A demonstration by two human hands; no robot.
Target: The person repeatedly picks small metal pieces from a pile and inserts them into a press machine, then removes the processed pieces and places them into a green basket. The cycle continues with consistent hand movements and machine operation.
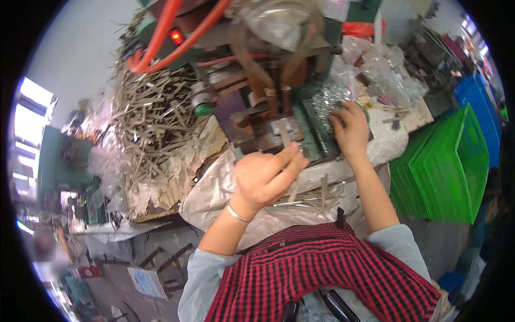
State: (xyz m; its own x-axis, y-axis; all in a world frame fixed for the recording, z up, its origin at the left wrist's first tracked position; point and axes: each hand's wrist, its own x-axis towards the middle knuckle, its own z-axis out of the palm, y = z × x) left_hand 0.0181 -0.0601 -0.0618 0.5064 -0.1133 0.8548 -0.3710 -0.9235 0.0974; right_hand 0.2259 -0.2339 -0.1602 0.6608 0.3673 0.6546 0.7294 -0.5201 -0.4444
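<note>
Your left hand point(266, 174): pinched on a metal strip point(285, 134) at the press point(260, 80), near the surface point(421, 117)'s front edge. Your right hand point(351, 129): apart, over small silvery parts point(326, 101) (grip: cannot tell).

This is a metalworking workshop. A press machine point(228, 80), heaped metal strips point(155, 118) and green crates point(437, 166) show it.

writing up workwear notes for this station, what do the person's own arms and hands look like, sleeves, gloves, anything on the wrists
Both the left hand and right hand are bare, without gloves. A thin, silvery bangle circles the left wrist; none shows on the right. The loose sleeves are pale blue-grey and leave the forearms uncovered.
</note>
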